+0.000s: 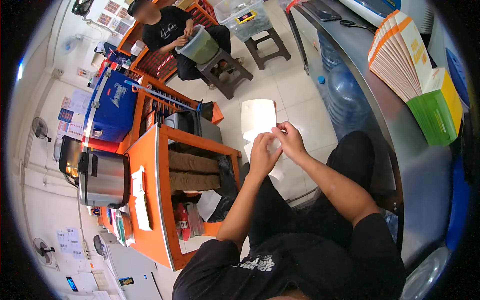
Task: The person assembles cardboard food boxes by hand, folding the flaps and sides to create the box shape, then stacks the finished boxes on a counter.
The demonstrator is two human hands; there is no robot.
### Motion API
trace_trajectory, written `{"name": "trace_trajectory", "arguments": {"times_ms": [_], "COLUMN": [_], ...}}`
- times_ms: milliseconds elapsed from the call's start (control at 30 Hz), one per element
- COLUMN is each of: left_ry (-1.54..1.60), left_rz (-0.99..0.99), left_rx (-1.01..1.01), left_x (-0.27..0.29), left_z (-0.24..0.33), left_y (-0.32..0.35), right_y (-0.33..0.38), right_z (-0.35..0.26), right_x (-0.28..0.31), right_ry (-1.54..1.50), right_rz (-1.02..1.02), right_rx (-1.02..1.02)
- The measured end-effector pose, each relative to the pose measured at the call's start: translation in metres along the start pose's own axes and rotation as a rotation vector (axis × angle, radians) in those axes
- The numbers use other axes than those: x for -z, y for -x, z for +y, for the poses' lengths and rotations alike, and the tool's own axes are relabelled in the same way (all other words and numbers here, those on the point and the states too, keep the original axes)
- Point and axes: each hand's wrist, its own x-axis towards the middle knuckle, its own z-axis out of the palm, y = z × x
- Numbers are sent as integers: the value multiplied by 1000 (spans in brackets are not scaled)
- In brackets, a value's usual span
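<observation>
In front of my lap I hold a white cardboard sheet (258,116) with notched, flap-like edges, like an unfolded box blank. Its upper panel is bright and flat; a lower flap hangs below my hands. The fingers of my left hand (264,156) are bent around its lower part. My right hand (291,143) pinches the card from the other side, fingertips close to those of the left. Exactly how the fingers fold over the card is partly hidden.
A metal counter (425,185) on the right bears fanned orange-and-white cartons (395,57), a green-and-yellow box (436,112) and scissors (357,25). Water jugs (347,95) stand beneath. At left, an orange table (150,200) bears a rice cooker (105,179). A co-worker (167,35) sits ahead with a tub (199,46).
</observation>
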Motion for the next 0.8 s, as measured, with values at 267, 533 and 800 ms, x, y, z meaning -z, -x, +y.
{"name": "trace_trajectory", "arguments": {"times_ms": [267,533,800], "left_ry": [224,620,569], "left_rz": [126,-9,-76], "left_rx": [99,491,442], "left_x": [4,31,49], "left_z": [-7,-15,-2], "left_y": [-5,-10,-19], "right_y": [-12,5,-2], "right_z": [5,-19,-33], "right_x": [8,6,6], "right_ry": [18,60,151], "right_rz": [-4,-116,-216], "right_rx": [77,350,365]}}
